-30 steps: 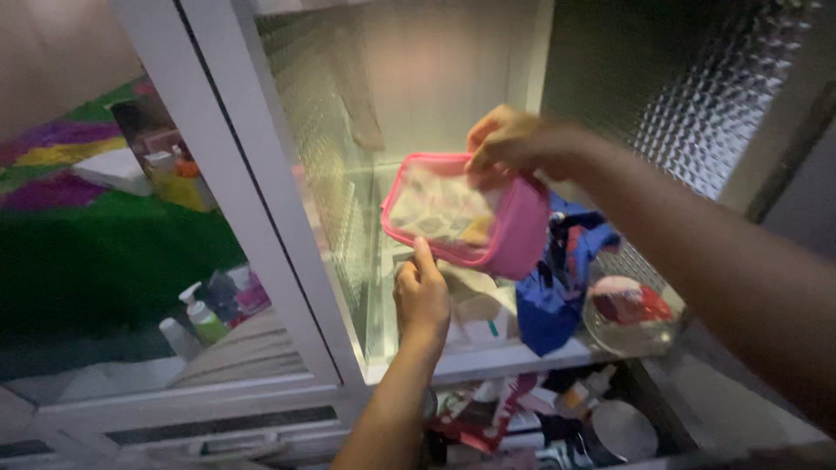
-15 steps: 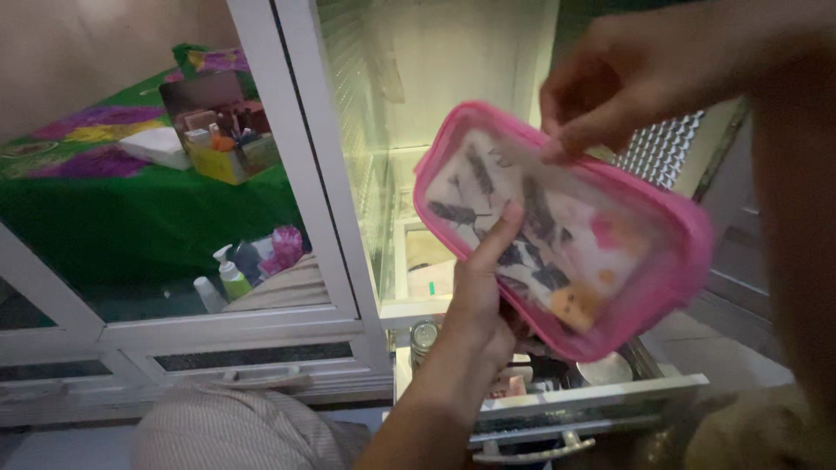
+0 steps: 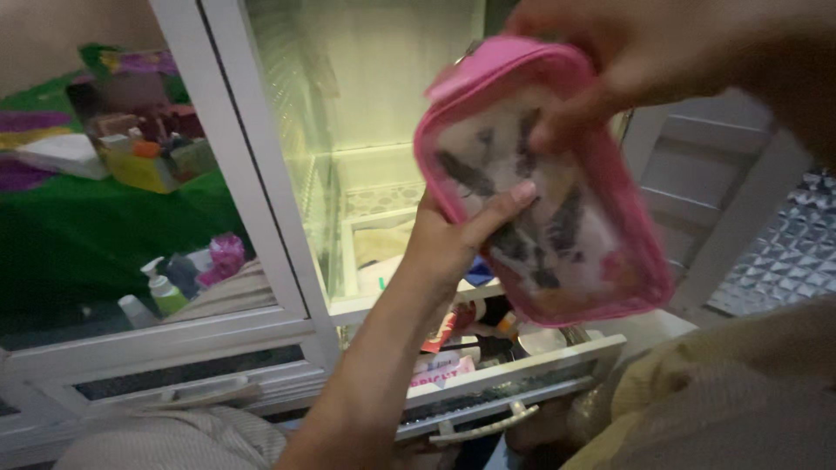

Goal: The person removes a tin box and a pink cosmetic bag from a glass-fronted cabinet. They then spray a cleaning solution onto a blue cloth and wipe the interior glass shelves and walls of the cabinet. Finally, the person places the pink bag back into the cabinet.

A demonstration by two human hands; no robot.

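Observation:
A pink zip pouch [image 3: 610, 252] with a clear front fills the upper middle of the head view; dark shapes show through the clear panel. My left hand [image 3: 453, 239] grips its lower left edge from below, thumb laid across the clear front. My right hand [image 3: 610, 61] pinches its top edge, fingers over the pink rim. Both hands hold it up in front of an open white cabinet [image 3: 261, 200].
An open white drawer [image 3: 514, 383] under the shelf holds tubes and packets. Mirrored glass doors at left reflect a green cloth [image 3: 96, 235], bottles [image 3: 161, 292] and a box of odds and ends. A textured silver panel [image 3: 784, 261] is at right.
The pouch has been lifted off the cabinet shelf and brought up close to the camera, turning more upright. Both hands stayed on it; the view shifted left and down.

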